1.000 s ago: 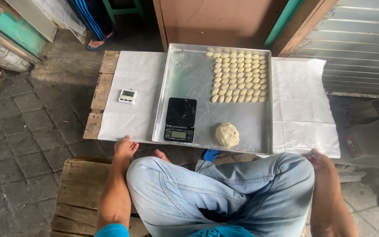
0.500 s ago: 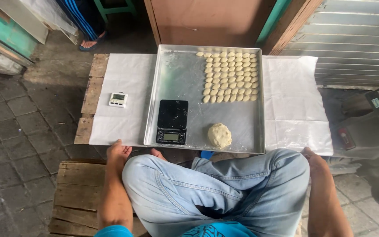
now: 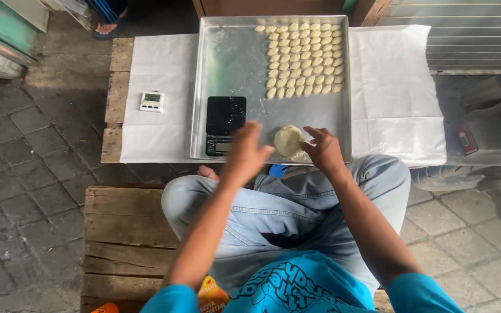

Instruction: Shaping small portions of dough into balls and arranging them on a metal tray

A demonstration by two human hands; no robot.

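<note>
A pale ball of dough (image 3: pixel 288 141) lies near the front edge of a large metal tray (image 3: pixel 233 58). My right hand (image 3: pixel 322 152) touches the dough's right side with its fingertips. My left hand (image 3: pixel 244 155) hovers just left of the dough, fingers apart, partly over a small black digital scale (image 3: pixel 224 123) that sits on the tray. Several rows of small shaped dough pieces (image 3: pixel 304 58) fill the tray's far right part.
The tray rests on white paper (image 3: pixel 158 87) over a low wooden table. A small white timer (image 3: pixel 152 101) lies on the paper at left. I sit on a wooden pallet (image 3: pixel 126 232); stone paving surrounds it. Another person's sandalled foot (image 3: pixel 106 26) shows at top left.
Both hands have come up from beside my knees to the dough ball. The view has tilted down and drawn closer to the tray.
</note>
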